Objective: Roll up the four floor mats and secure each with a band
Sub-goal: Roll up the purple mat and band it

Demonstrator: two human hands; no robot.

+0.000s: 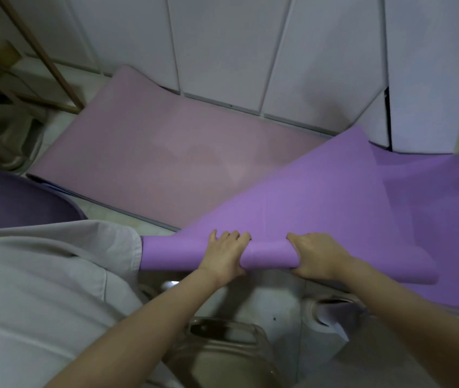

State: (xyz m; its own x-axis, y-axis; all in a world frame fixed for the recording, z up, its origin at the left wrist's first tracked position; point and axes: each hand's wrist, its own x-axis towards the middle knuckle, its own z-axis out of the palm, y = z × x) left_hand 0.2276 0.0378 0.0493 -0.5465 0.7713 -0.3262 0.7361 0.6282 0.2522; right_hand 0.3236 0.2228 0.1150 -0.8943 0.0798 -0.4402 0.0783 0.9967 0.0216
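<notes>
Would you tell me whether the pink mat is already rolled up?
No: the pink mat lies flat on the floor, while the left hand and right hand grip the purple mat.

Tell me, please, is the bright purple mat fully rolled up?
Partly rolled: left hand and right hand grip the mat at its rolled end; the rest lies spread.

This looks like a room in a home, cramped and lived-in. White panelled cupboard doors run across the top of the frame, down to a pale tiled floor. At the left edge a plastic stool sits beside a slanting wooden frame. A clear plastic container stands at the bottom centre, and grey cloth fills the lower left. A pink mat and a purple mat cover the floor in the middle.
</notes>
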